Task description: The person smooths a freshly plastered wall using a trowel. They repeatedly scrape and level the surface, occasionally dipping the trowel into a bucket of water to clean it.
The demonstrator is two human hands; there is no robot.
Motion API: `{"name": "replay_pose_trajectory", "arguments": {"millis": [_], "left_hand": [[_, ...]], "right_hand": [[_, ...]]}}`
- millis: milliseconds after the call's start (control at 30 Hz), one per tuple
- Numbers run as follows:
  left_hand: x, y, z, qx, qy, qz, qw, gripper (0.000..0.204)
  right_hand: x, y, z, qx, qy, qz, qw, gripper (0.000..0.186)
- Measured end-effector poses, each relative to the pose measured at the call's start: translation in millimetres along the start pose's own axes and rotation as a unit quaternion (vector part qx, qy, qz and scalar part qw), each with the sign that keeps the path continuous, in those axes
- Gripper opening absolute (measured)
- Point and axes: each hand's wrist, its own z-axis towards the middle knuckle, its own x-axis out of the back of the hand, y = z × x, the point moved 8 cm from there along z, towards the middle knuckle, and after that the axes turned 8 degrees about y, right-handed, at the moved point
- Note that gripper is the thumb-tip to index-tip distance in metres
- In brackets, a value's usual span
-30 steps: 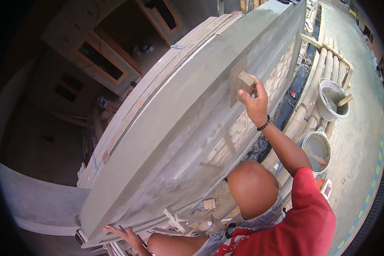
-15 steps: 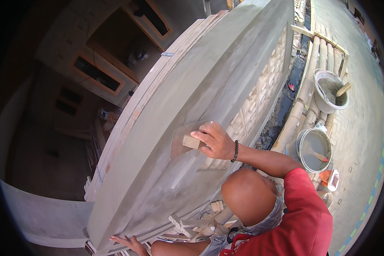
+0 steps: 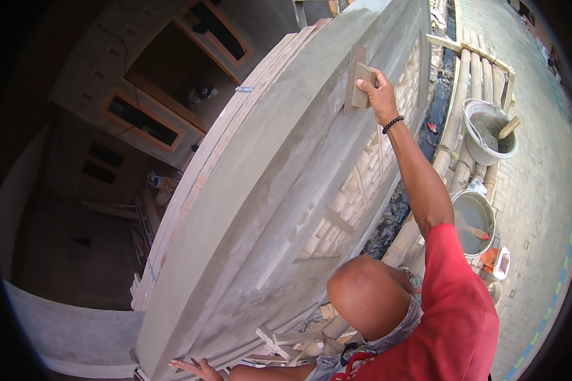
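My right hand (image 3: 382,98) is wrapped round the block handle of a plastering float (image 3: 361,86). The float's flat plate lies against the upper far part of the grey plastered wall (image 3: 235,209), beside its raised edge band. Darker, damp-looking patches show on the wall face below it. Low at the near end of the wall, my left hand (image 3: 200,369) is open, its fingers stretched toward the wall's foot and holding nothing. Whether those fingertips touch the wall I cannot tell.
A white bucket (image 3: 482,151) of grey mortar with a wooden handle sticking out stands by bamboo poles (image 3: 454,127). Nearer is a bucket of grey water (image 3: 454,219) holding a brush (image 3: 480,233). A dark drain (image 3: 440,114) runs beside the wall's latticed panel (image 3: 372,168).
My right hand has carried the float away from me along the wall, up and to the right, and my arm is straighter. My left hand stays low at the near end.
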Motion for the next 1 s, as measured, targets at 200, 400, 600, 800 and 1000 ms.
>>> {"name": "replay_pose_trajectory", "arguments": {"millis": [200, 400, 600, 800, 1000], "left_hand": [[8, 16, -10, -0.047, 0.031, 0.039, 0.998, 0.067], [20, -7, -2, -0.200, 0.069, 0.117, 0.970, 0.073], [-4, -2, 3, -0.093, 0.022, 0.092, 0.991, 0.078], [-1, 2, 8, -0.056, 0.001, 0.104, 0.993, 0.082], [-14, 11, 12, -0.043, -0.019, 0.110, 0.993, 0.087]], "right_hand": [[-71, -53, -206, 0.233, -0.203, -0.150, 0.939, 0.050], [-68, -66, -171, 0.329, -0.118, -0.160, 0.923, 0.052], [8, -3, 6, 0.137, 0.042, -0.176, 0.974, 0.048], [53, -2, 68, -0.025, 0.138, 0.028, 0.990, 0.051], [26, 5, 76, 0.040, 0.104, -0.122, 0.986, 0.051]]}}
